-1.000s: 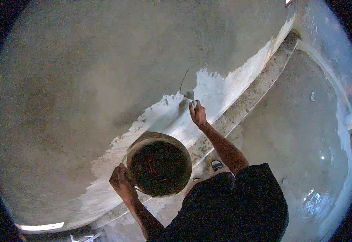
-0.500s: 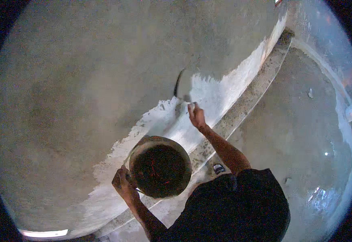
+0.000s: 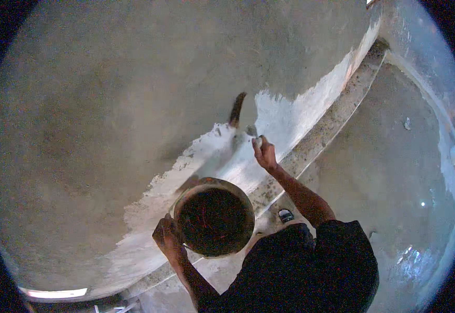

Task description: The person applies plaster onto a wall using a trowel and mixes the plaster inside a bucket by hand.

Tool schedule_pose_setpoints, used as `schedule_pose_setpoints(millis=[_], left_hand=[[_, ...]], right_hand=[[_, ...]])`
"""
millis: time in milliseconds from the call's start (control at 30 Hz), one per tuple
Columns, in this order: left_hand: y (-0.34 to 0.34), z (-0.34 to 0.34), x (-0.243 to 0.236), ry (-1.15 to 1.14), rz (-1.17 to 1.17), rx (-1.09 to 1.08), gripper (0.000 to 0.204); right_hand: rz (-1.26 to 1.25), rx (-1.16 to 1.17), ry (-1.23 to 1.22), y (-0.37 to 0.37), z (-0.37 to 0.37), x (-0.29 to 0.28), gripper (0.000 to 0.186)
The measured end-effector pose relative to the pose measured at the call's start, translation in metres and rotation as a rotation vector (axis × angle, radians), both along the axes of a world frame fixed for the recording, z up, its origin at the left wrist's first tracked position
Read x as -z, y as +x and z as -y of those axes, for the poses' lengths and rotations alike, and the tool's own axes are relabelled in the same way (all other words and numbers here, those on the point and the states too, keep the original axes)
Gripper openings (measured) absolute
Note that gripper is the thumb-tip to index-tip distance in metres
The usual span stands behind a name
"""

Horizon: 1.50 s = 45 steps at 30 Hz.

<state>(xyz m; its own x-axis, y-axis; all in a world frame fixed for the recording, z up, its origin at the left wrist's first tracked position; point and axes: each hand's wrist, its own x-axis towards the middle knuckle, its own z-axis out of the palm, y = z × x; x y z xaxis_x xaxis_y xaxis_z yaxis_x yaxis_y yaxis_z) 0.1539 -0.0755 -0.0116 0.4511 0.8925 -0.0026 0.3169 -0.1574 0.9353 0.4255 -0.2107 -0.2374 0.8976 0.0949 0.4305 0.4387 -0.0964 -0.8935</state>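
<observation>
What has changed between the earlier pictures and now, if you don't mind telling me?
The right hand and the small tool it grips have shifted slightly right and down in the picture. The dark strip beyond them, first a thin line, now shows much broader. The left hand and bucket sit slightly further right. Neither hand let go; the white band looks the same.

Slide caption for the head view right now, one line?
Beside a grey, partly white wall, the left hand holds a bucket and the right hand a tool.
</observation>
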Motion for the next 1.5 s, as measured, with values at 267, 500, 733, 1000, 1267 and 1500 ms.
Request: schedule_pose_setpoints(millis=[267,500,733,1000,1267,1500], left_hand=[[-0.009,-0.006,0.007,0.070,0.037,0.070,0.033],[-0.008,-0.013,0.011,0.116,-0.069,0.085,0.035],[-0.011,-0.023,0.023,0.136,-0.048,0.037,0.031],[-0.008,-0.019,0.019,0.152,-0.113,0.077,0.034],[-0.002,-0.013,0.021,0.072,-0.028,0.080,0.033],[0.000,-0.011,0.023,0.051,0.008,0.081,0.033]], right_hand=[[-0.082,-0.117,-0.202,-0.023,-0.045,0.009,0.041],[0.048,-0.198,-0.157,-0.036,-0.012,-0.005,0.032],[0.045,0.013,0.087,0.029,-0.005,0.039,0.033],[0.001,-0.187,-0.333,-0.044,-0.044,0.031,0.041],[-0.224,-0.061,0.050,-0.008,-0.003,0.027,0.032],[-0.068,0.023,0.063,-0.006,-0.042,0.016,0.030]])
